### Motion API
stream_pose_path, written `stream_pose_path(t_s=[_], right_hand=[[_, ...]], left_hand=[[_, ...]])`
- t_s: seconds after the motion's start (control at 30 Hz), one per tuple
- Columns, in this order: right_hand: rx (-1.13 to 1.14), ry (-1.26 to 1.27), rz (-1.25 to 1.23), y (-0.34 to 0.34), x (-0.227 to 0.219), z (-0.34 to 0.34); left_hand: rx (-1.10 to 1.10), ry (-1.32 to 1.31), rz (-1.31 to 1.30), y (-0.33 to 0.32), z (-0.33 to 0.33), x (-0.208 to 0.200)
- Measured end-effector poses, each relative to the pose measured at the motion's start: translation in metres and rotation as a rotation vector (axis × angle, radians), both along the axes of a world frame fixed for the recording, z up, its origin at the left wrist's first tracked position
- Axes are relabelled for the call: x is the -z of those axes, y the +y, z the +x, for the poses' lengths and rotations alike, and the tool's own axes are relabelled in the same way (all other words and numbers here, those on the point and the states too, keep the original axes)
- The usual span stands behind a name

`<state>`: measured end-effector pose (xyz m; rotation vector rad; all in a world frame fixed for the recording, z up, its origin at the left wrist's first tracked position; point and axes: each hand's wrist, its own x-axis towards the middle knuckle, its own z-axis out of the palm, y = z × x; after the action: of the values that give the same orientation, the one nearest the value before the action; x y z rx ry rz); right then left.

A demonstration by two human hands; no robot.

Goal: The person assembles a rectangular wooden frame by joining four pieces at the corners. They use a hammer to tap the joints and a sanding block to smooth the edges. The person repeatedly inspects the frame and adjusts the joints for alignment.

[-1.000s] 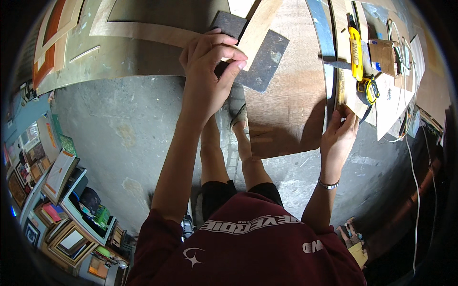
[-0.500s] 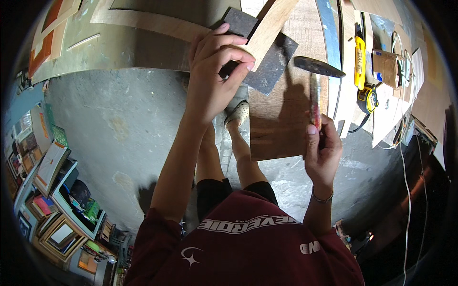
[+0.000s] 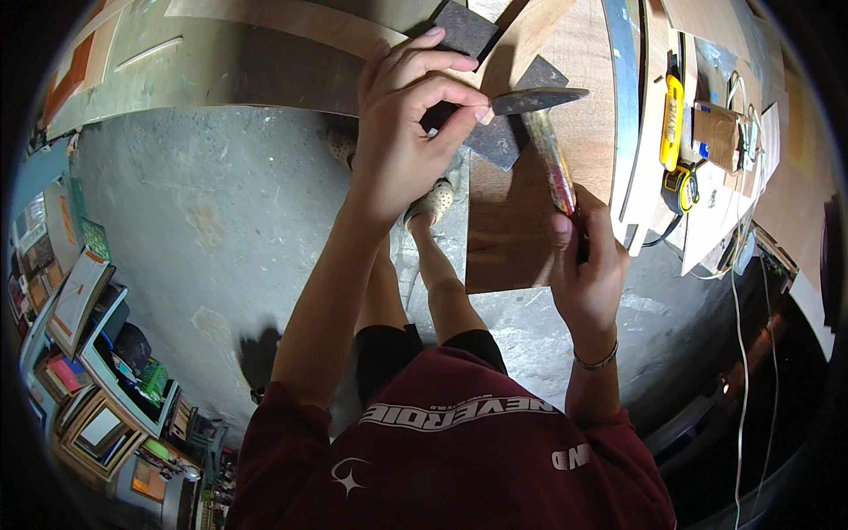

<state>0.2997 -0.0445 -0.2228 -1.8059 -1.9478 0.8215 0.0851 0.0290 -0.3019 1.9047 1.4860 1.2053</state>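
My right hand point(image 3: 592, 265) is wrapped round the worn, paint-marked handle of a hammer point(image 3: 549, 159). Its dark, narrow head lies close to the fingertips of my left hand point(image 3: 408, 132). Thumb and forefinger of that left hand are pinched together at the near end of a wooden strip point(image 3: 536, 37); whatever is between them is too small or hidden to make out. Under the strip are dark flat pieces point(image 3: 495, 144), resting on a brown wooden board point(image 3: 505, 252) that juts toward me.
To the right lie a yellow utility knife point(image 3: 672, 119), a tape measure point(image 3: 680, 187), a small cardboard box point(image 3: 717, 132) and loose cables. A thin curved wood strip point(image 3: 291, 26) crosses the bench at left. Shelves with books and frames point(image 3: 102, 428) stand at lower left.
The hammer has swung left and its head now reaches the fingertips of my left hand. My left hand keeps its pinch at the wooden strip's end. The view has shifted slightly.
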Motion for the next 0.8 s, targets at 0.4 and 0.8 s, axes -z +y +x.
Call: stream_pose_path(t_s=[0.4, 0.8], right_hand=[[0.04, -0.026, 0.042, 0.001, -0.0095, -0.0026], [0.032, -0.077, 0.029, -0.0017, -0.0054, -0.0061]], left_hand=[[0.004, -0.04, 0.004, -0.0002, -0.0002, 0.0049], [0.002, -0.065, 0.005, -0.0002, 0.0, 0.0049]])
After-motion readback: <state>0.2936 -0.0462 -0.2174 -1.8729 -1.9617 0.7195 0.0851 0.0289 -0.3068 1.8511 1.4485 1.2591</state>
